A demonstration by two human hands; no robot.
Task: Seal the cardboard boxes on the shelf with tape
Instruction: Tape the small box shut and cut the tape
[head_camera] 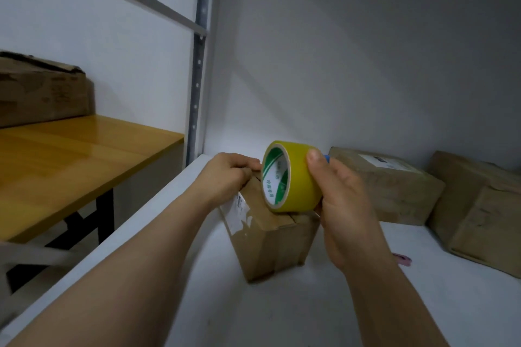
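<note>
A small brown cardboard box stands on the white shelf at the centre. My left hand rests on its far left top edge, fingers curled over the flap. My right hand grips a yellow tape roll with a green and white core, held on edge right above the box's top. A blue thing peeks out behind my right thumb. Two more cardboard boxes sit further right: one with a white label and a crumpled one.
A wooden table with black legs stands left of the shelf, carrying a large worn cardboard box. A metal shelf post rises at the back left. A small pink object lies on the shelf by my right wrist.
</note>
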